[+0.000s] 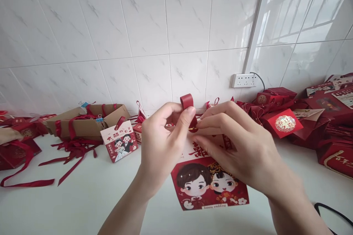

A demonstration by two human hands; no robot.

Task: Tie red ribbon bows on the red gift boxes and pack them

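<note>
While R hand fingers box top, L hand pinches red strap; bare tabletop left of L.

Open tabletop front-left, boxes right, behind unclear

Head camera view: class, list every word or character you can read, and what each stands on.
"happy wedding": bottom edge of the held card box.
"囍": white upper part of the same box.
"大囍的日子": small upright box on the left.
"百年", then cut off: red box at the right edge.
Too small or blurred: the gold round emblem and other small print.
</note>
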